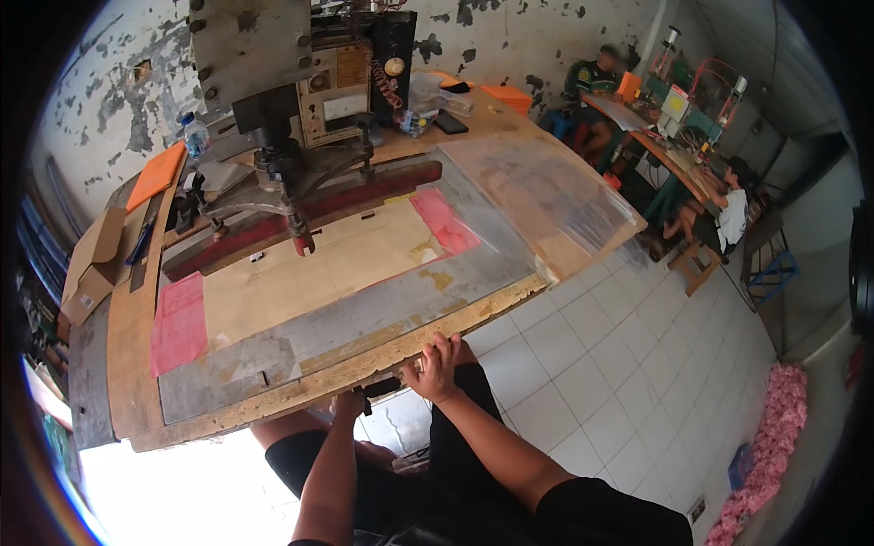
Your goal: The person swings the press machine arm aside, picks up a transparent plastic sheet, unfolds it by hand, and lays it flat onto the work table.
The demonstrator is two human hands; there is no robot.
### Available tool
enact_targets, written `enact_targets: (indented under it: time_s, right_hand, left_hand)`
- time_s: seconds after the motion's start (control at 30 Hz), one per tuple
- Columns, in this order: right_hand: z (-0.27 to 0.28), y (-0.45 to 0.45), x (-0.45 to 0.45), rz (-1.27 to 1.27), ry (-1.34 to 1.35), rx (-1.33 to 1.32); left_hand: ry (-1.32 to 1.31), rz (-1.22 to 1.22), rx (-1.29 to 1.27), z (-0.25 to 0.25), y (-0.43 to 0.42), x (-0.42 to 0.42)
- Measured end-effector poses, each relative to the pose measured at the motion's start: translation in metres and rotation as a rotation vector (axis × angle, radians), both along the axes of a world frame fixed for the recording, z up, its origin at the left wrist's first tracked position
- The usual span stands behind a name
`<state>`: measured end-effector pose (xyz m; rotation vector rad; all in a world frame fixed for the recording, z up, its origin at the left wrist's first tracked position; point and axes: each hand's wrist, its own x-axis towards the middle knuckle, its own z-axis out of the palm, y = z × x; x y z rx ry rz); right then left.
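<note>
My right hand (434, 369) rests at the front edge of the wooden worktable (492, 308), fingers bent up against the edge and slightly apart. Lower and to the left, my left hand (346, 403) is closed beneath the edge, beside a black handle (382, 386); its fingers are mostly hidden. On the table's grey metal plate (364, 328) lies a tan sheet (300, 273) with pink pieces (179, 318) at both ends. Above the sheet stands a press head (282, 187) with a long red-brown bar (346, 209) behind it.
Clear plastic sheets (555, 200) cover the table's right side. A cardboard box (94, 264) and an orange folder (157, 176) lie at left, near a bottle (195, 136). A phone (451, 122) lies at the back. Two people (731, 214) sit at another bench, far right.
</note>
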<state>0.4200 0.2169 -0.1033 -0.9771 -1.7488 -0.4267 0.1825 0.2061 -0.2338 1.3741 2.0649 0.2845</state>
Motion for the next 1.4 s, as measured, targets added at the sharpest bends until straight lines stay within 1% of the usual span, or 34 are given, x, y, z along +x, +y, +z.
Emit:
enact_targets:
  time_s: [0.13, 0.23, 0.3, 0.33, 0.4, 0.53, 0.6, 0.63, 0.7, 0.73, 0.83, 0.87, 0.93, 0.97, 1.03, 1.13, 1.2, 1.33, 1.4]
  right_hand:
    - [-0.001, 0.001, -0.002, -0.003, 0.019, 0.002]
    - [0.001, -0.001, -0.002, -0.011, 0.003, -0.003]
    - [0.004, -0.001, -0.005, -0.048, 0.063, 0.006]
    - [0.006, -0.002, -0.005, -0.052, 0.060, 0.001]
    - [0.004, 0.000, -0.005, -0.053, 0.065, 0.016]
    - [0.001, 0.002, -0.005, -0.048, 0.071, 0.011]
    - [0.003, 0.001, -0.004, -0.048, 0.057, -0.001]
    - [0.003, 0.003, -0.004, -0.044, 0.060, -0.005]
    - [-0.001, 0.004, -0.004, -0.067, 0.032, 0.024]
    - [-0.004, 0.002, -0.004, -0.058, 0.035, 0.014]
    - [-0.001, 0.006, -0.004, -0.004, 0.016, 0.041]
    - [-0.001, 0.007, -0.004, 0.001, 0.021, 0.044]
    - [-0.003, 0.006, -0.004, 0.002, 0.024, 0.050]
    - [-0.002, 0.006, -0.005, 0.003, 0.028, 0.049]
    - [-0.001, 0.005, -0.002, 0.022, 0.022, 0.032]
    - [0.001, 0.003, -0.005, -0.021, 0.063, 0.034]
    - [0.000, 0.002, -0.005, -0.028, 0.062, 0.034]
    - [0.000, 0.001, -0.006, -0.045, 0.071, 0.020]
    - [0.000, 0.001, -0.004, -0.047, 0.062, 0.011]
  left_hand:
    - [0.024, -0.007, 0.078, -0.013, 0.001, -0.003]
    - [-0.001, 0.037, 0.024, -0.001, 0.000, -0.001]
    - [-0.006, 0.031, 0.019, 0.007, -0.003, -0.001]
    - [-0.010, 0.027, 0.014, 0.001, -0.004, -0.002]
    - [0.083, 0.002, 0.026, -0.011, -0.004, -0.007]
    - [0.061, 0.045, 0.068, -0.023, 0.000, -0.005]
    - [0.133, 0.063, -0.044, -0.037, 0.005, -0.007]
    - [0.136, 0.068, -0.047, -0.046, 0.008, -0.007]
    - [0.164, 0.030, 0.059, -0.055, 0.006, -0.010]
    - [0.166, 0.038, 0.049, -0.060, 0.000, -0.013]
    - [0.130, 0.028, 0.016, -0.054, 0.005, -0.010]
    - [0.135, 0.033, 0.020, -0.046, 0.005, -0.009]
    - [0.110, 0.063, -0.055, -0.023, 0.006, -0.002]
    - [0.064, 0.036, -0.054, -0.018, 0.005, -0.003]
    - [0.053, 0.045, -0.058, -0.009, 0.002, 0.000]
    - [0.033, 0.050, -0.094, 0.018, 0.001, 0.007]
    - [0.040, -0.041, -0.134, 0.030, 0.001, 0.009]
    - [0.036, -0.003, -0.118, 0.011, 0.005, 0.004]
    - [0.116, -0.043, -0.127, 0.007, 0.007, 0.001]
